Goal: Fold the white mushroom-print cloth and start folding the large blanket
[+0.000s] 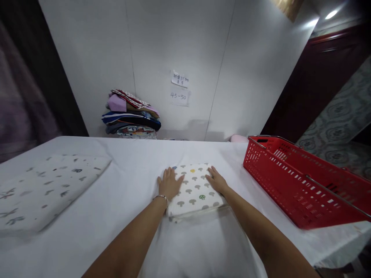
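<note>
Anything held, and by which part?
Nothing gripped: left hand and right hand rest spread on the folded mushroom-print cloth, at its left and right edges.

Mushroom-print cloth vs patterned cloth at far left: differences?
The mushroom-print cloth is compact; the patterned cloth spreads wider. Left hand and right hand rest on the mushroom-print cloth; neither touches the patterned cloth. The mushroom-print cloth repeats one motif; the patterned cloth mixes several. Both are white-based, on the table.

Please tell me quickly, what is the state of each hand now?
Left hand: open, laid on the left edge of the folded mushroom-print cloth.
Right hand: open, laid on its right edge.
</note>
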Demonstrator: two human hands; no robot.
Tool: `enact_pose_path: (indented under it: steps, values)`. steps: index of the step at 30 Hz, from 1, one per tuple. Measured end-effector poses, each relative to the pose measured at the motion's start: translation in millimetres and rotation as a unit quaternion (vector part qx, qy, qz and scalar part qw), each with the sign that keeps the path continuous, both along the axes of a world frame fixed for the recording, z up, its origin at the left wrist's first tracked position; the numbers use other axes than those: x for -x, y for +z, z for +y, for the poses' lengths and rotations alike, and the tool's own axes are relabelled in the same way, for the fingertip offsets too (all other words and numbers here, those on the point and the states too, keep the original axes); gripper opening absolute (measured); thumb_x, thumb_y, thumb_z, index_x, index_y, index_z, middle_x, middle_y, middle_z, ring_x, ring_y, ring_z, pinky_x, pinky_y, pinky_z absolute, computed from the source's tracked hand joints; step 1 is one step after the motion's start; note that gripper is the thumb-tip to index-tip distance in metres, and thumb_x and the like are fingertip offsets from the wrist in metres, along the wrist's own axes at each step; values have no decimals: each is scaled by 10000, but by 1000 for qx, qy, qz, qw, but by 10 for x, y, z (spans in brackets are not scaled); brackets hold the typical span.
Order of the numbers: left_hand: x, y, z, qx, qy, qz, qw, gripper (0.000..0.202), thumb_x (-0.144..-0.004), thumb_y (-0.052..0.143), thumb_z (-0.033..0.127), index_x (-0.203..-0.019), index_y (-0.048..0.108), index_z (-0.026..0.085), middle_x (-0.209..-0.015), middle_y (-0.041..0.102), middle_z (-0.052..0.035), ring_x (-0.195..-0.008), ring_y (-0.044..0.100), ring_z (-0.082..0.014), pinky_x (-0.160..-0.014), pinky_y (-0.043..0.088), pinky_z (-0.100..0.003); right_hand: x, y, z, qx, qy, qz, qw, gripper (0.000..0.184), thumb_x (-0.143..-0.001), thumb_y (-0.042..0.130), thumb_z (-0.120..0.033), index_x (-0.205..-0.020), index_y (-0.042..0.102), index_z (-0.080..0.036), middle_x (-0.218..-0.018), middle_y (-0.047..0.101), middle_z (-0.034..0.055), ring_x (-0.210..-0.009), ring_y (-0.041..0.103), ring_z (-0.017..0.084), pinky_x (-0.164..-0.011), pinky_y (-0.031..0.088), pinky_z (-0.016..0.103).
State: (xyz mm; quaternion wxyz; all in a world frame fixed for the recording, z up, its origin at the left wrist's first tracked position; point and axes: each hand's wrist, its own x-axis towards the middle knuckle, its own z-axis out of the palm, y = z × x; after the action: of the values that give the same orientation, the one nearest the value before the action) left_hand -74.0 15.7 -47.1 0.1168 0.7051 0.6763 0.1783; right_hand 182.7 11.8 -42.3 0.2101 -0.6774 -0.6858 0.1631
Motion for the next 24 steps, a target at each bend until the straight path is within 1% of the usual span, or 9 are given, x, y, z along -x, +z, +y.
enact_pose_path:
  steps: [3, 5, 8, 10, 12, 14, 16, 20, 24]
  values:
    - [-1, 22, -8, 2, -1, 2, 1000, 718, -849, 215, 611, -1411, 281, 169, -1510, 207, -89, -1392, 127, -289, -1073, 166, -591, -33, -1, 10, 2, -2, 51, 999, 549, -856, 478, -427, -1360, 420, -216, -1502, 233, 55, -1358, 261, 218, -1103, 230, 355]
    - [-2, 39, -11, 2, -1, 4, 1000, 718, -849, 217, 609, -1412, 279, 166, -1510, 206, -88, -1392, 129, -290, -1073, 166, -592, -69, 29, -30, 5, -17, 104, 994, 559, -832, 522, -431, -1340, 449, -210, -1479, 293, 61, -1353, 273, 217, -1107, 226, 351]
    - [-2, 46, -6, 5, -3, 5, 1000, 724, -848, 214, 609, -1414, 271, 161, -1511, 202, -87, -1392, 125, -287, -1072, 165, -594, -147, 90, -176, 38, -64, 213, 974, 626, -796, 584, -416, -1358, 421, -193, -1375, 458, 88, -1244, 443, 232, -1045, 341, 361]
    - [-1, 41, 1, 6, -4, 7, 1000, 732, -846, 210, 612, -1416, 268, 157, -1512, 199, -88, -1392, 125, -285, -1071, 166, -594, -198, 120, -315, 64, -92, 283, 953, 682, -782, 610, -392, -1386, 371, -185, -1318, 516, 93, -1123, 549, 218, -957, 434, 334]
    - [-2, 40, 8, 5, -5, 10, 1000, 737, -845, 213, 613, -1415, 267, 150, -1512, 197, -89, -1391, 128, -285, -1069, 169, -595, -231, 133, -456, 78, -105, 318, 939, 721, -774, 623, -392, -1401, 340, -173, -1264, 557, 97, -1028, 600, 207, -877, 486, 312]
    - [-6, 49, 8, 4, -4, 14, 1000, 731, -846, 223, 606, -1413, 269, 148, -1510, 203, -89, -1389, 134, -284, -1068, 173, -594, -239, 134, -574, 85, -121, 304, 941, 738, -768, 624, -430, -1395, 351, -151, -1177, 608, 107, -959, 623, 216, -837, 503, 325]
    - [-13, 68, 2, 1, -2, 22, 1000, 713, -850, 237, 590, -1408, 281, 150, -1506, 217, -92, -1386, 145, -285, -1067, 179, -590, -231, 133, -648, 87, -129, 277, 948, 714, -759, 622, -479, -1357, 417, -147, -1101, 644, 104, -920, 632, 228, -833, 502, 343]
    - [-47, 120, -28, -16, -3, 47, 999, 678, -857, 266, 554, -1393, 312, 141, -1495, 249, -105, -1381, 162, -291, -1074, 171, -578, -265, 156, -621, 79, -88, 261, 958, 559, -729, 654, -488, -1207, 576, -209, -1080, 665, 59, -955, 624, 229, -847, 493, 330]
    - [-131, 149, -77, -33, -24, 73, 996, 675, -859, 278, 537, -1388, 321, 119, -1497, 242, -110, -1382, 152, -291, -1087, 141, -570, -457, 194, -426, 80, -111, 249, 959, 698, -689, 709, -460, -1280, 512, -145, -1137, 637, 117, -924, 638, 214, -829, 492, 300]
